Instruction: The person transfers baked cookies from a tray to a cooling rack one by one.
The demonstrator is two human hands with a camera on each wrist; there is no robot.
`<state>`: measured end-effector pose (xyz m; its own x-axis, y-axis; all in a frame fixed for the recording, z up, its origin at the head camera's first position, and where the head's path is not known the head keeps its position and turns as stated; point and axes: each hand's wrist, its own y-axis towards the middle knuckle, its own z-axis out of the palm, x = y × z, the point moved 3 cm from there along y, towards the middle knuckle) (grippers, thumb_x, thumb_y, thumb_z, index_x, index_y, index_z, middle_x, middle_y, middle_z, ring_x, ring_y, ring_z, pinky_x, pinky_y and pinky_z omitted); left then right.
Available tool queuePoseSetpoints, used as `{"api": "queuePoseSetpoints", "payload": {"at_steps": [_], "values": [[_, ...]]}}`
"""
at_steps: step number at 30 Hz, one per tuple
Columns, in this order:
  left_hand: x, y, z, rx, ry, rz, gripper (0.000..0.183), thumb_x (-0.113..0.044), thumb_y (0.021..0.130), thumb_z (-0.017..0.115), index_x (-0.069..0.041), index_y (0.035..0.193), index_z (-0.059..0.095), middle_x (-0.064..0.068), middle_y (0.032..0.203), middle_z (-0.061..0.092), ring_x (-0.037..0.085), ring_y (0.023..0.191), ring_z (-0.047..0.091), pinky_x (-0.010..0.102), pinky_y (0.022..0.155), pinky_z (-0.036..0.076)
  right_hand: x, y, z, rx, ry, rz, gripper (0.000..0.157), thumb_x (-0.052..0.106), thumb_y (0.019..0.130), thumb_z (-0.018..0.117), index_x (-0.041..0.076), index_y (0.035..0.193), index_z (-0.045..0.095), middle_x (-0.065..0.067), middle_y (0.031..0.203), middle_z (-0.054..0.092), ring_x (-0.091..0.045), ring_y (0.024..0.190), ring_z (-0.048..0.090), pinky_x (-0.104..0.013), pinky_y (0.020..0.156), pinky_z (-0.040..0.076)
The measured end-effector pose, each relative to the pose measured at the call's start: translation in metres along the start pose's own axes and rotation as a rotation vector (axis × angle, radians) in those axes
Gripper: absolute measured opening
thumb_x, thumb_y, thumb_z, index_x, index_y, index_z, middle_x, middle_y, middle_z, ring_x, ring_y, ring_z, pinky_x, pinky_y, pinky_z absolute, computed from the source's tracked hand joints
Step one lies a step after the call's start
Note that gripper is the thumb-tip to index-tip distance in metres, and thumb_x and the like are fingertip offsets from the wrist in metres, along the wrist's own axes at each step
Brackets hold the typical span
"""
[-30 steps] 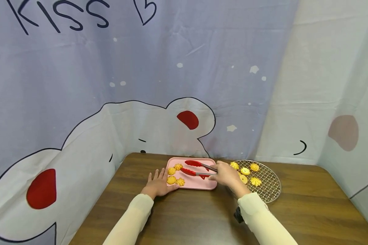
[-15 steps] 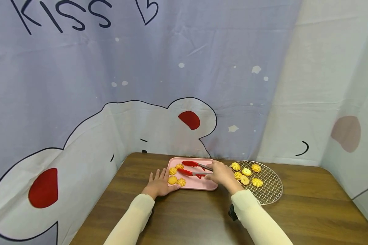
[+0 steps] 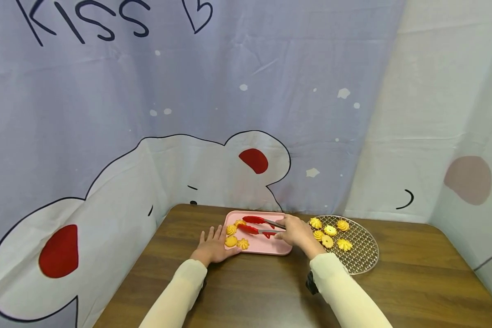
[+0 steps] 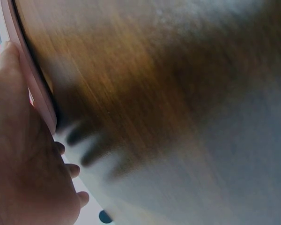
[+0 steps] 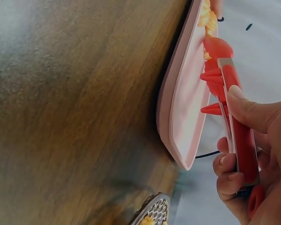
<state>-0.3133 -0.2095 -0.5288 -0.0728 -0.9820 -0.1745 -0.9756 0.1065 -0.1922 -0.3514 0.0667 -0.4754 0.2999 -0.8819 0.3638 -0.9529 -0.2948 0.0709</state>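
My right hand (image 3: 297, 231) grips a pair of tongs (image 5: 241, 136) with red scalloped tips, thumb on one arm and fingers curled round the other. The tongs' arms stand apart over a pink tray (image 3: 270, 248), tips pointing left. Several yellow piped cookies (image 3: 231, 241) lie in the tray's left end. One red tip overlaps the back cookie (image 3: 240, 222) in the head view. My left hand (image 3: 210, 248) lies at the tray's left front corner, fingers spread, its thumb (image 4: 8, 58) on the rim.
A round wire rack (image 3: 362, 255) with several more cookies (image 3: 344, 244) stands right of the tray, partly behind my right wrist. Both lie on a brown wooden table (image 3: 254, 291). A printed curtain (image 3: 213, 114) hangs right behind the table's back edge.
The right hand has moved left with the tongs, bringing the tips over the back cookie. It uncovers more cookies on the rack. The left hand keeps its place at the tray.
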Motion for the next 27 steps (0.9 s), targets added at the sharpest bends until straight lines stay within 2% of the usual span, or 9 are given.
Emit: {"api": "queuePoseSetpoints", "payload": {"at_steps": [6, 11, 13, 17, 27], "values": [[-0.001, 0.001, 0.002, -0.001, 0.006, -0.004, 0.107, -0.08, 0.091, 0.041, -0.004, 0.163, 0.014, 0.015, 0.168, 0.019, 0.04, 0.155, 0.013, 0.062, 0.122, 0.004, -0.006, -0.007, -0.005, -0.033, -0.005, 0.016, 0.048, 0.035, 0.084, 0.084, 0.025, 0.129, 0.072, -0.005, 0.138, 0.062, -0.036, 0.115, 0.064, -0.052, 0.083, 0.053], [0.001, 0.001, 0.002, -0.008, -0.002, -0.008, 0.107, -0.08, 0.091, 0.042, -0.004, 0.163, 0.014, 0.016, 0.168, 0.018, 0.04, 0.155, 0.012, 0.062, 0.121, 0.004, -0.012, -0.014, -0.011, -0.05, 0.002, 0.008, 0.048, 0.035, 0.084, 0.084, 0.025, 0.129, 0.073, 0.001, 0.116, 0.066, -0.025, 0.096, 0.065, -0.043, 0.071, 0.051], [0.001, 0.001, 0.001, -0.017, -0.012, -0.007, 0.108, -0.079, 0.091, 0.044, -0.004, 0.162, 0.015, 0.017, 0.168, 0.019, 0.041, 0.154, 0.013, 0.063, 0.121, 0.005, -0.014, -0.017, -0.013, -0.053, 0.004, 0.007, 0.048, 0.035, 0.084, 0.084, 0.025, 0.129, 0.073, 0.003, 0.105, 0.064, -0.02, 0.085, 0.061, -0.039, 0.065, 0.048], [0.0, 0.002, 0.001, -0.026, -0.02, -0.004, 0.108, -0.079, 0.09, 0.046, -0.004, 0.162, 0.016, 0.018, 0.167, 0.02, 0.042, 0.154, 0.013, 0.064, 0.121, 0.005, -0.019, -0.024, -0.018, -0.056, 0.014, -0.002, 0.049, 0.035, 0.084, 0.083, 0.022, 0.13, 0.072, 0.001, 0.096, 0.061, -0.017, 0.074, 0.053, -0.035, 0.06, 0.043], [0.002, 0.0, 0.0, -0.036, -0.029, -0.009, 0.11, -0.079, 0.089, 0.047, -0.004, 0.162, 0.014, 0.018, 0.167, 0.019, 0.043, 0.154, 0.014, 0.064, 0.121, 0.005, -0.031, -0.044, -0.032, -0.097, -0.021, -0.027, 0.05, 0.034, 0.083, 0.084, 0.024, 0.13, 0.072, 0.002, 0.096, 0.061, -0.02, 0.081, 0.06, -0.038, 0.061, 0.047]]}}
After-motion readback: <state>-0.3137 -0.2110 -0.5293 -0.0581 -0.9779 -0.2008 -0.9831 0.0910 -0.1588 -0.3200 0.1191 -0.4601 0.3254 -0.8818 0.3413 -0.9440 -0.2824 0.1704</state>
